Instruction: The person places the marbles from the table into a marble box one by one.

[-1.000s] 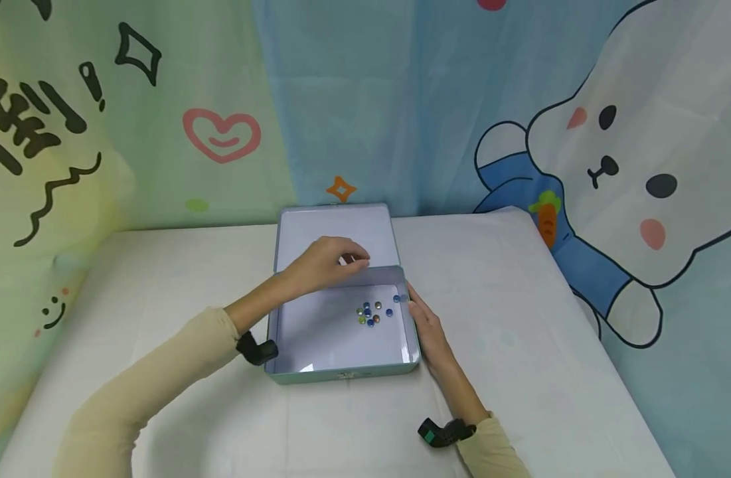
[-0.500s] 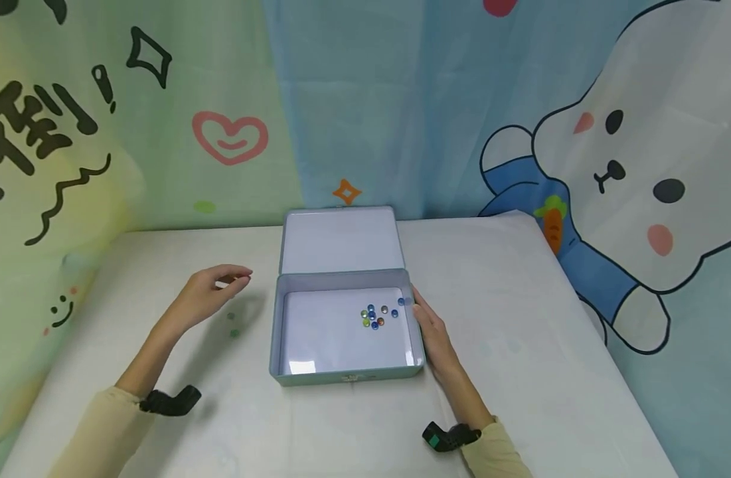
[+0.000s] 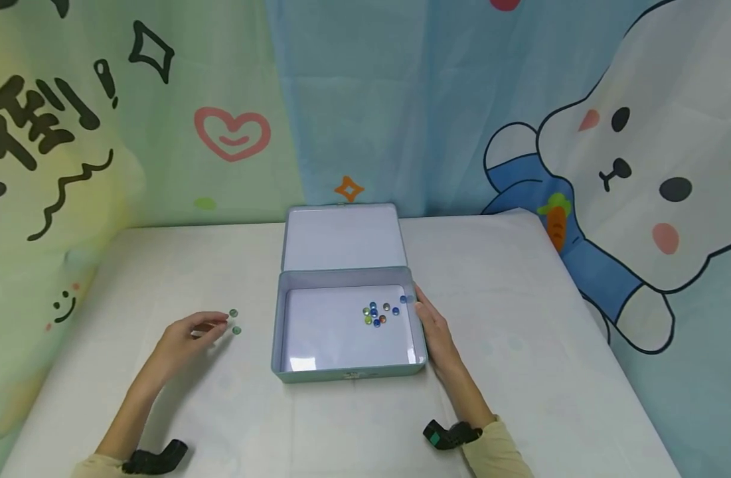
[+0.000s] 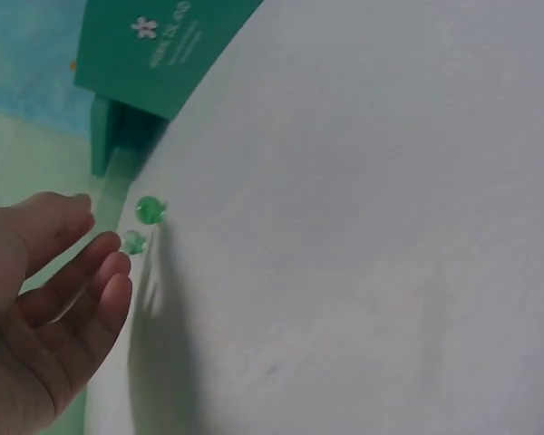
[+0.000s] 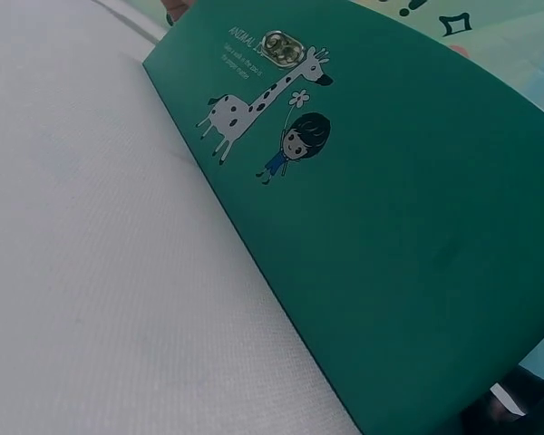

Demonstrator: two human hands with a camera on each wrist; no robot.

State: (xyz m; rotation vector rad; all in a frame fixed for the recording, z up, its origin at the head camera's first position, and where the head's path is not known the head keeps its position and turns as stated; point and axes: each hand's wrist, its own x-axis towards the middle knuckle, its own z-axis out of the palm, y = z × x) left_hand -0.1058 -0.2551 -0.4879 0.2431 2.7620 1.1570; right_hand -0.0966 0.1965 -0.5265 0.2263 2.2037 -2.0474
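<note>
My left hand (image 3: 192,338) is low over the white cloth, thumb and fingers bent and apart, holding nothing. Two green glass marbles (image 3: 236,330) lie just beyond its fingertips. In the left wrist view that hand (image 4: 54,299) has a gap between thumb and fingers, with one green marble (image 4: 150,210) just past it. A hinged tin box (image 3: 293,380) stands with its lid (image 3: 343,239) raised. Several blue, yellow-green and amber marbles (image 3: 374,313) lie inside, right of its middle. My right hand (image 3: 438,335) rests along the box's right wall, fingers fairly straight; some are hidden.
A white cloth (image 3: 550,372) covers the table. Behind it hangs a printed curtain (image 3: 359,99). The box's green front wall (image 5: 390,208), with a giraffe drawing and metal clasp, fills much of the right wrist view.
My left hand has swung from above the box out to the left and come down beside the two green marbles. My right hand stays at the box's right side.
</note>
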